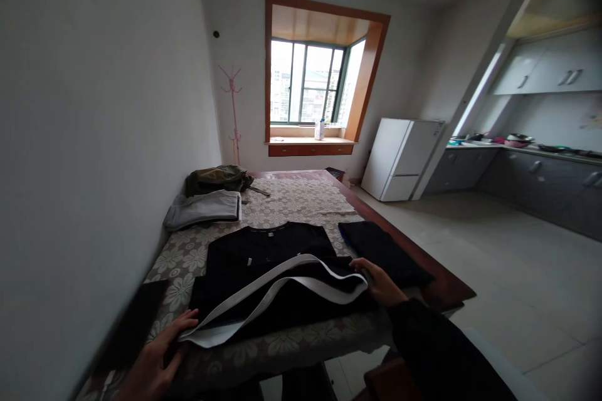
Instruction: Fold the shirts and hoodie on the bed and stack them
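Note:
A black shirt [286,238] lies on the patterned tablecloth, its collar toward the far end. Its near part is bunched up and shows a white-edged opening, with the white band [263,279] standing in two wavy layers. My left hand [157,354] has its fingers and thumb around the left end of this band. At the band's right end, my right hand [380,285] is closed on the black cloth and white edge; some of its fingertips are hidden. Just beyond my right hand lies a folded dark garment [380,250].
Folded grey clothing [204,210] and a dark green bag [216,178] sit along the left wall. The floral tablecloth [301,194] covers a table with a reddish-brown edge [451,288]. Farther off stand a white fridge [399,156] and a pink coat rack [234,106].

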Demonstrator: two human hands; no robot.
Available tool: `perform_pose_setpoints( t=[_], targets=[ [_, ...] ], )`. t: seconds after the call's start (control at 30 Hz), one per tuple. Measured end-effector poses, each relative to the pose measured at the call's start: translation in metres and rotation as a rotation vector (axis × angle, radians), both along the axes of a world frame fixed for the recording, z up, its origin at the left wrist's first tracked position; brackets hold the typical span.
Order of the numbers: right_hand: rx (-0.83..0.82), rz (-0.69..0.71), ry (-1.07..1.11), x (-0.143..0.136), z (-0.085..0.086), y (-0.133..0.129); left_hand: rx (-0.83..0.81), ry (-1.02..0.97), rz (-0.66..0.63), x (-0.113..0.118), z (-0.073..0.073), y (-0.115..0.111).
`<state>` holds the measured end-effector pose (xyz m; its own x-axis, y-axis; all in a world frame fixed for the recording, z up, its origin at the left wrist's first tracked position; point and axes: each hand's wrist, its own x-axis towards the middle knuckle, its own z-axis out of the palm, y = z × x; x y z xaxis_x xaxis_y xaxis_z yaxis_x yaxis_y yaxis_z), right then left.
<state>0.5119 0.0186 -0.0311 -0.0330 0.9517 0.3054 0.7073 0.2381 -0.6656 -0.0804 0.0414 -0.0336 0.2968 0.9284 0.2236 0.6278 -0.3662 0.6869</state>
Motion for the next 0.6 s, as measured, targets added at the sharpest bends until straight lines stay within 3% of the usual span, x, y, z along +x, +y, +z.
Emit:
perform_pose_setpoints(
  t=[0.1,0.3,0.43,0.6],
  targets=[
    [0.043,0.065,-0.256,0.003,-0.005,-0.013,-0.015,-0.016,-0.016,0.0,0.003,0.0],
    [0.167,-0.047,-0.454,0.035,-0.011,-0.032,-0.03,-0.07,0.019,-0.002,0.004,0.005],
    [0.181,0.013,-0.638,0.04,-0.016,-0.049,-0.01,-0.082,0.021,-0.004,0.003,0.004],
    [0.229,0.013,-0.664,0.033,-0.026,-0.063,0.031,-0.081,0.047,-0.006,0.006,-0.003]
  ],
)
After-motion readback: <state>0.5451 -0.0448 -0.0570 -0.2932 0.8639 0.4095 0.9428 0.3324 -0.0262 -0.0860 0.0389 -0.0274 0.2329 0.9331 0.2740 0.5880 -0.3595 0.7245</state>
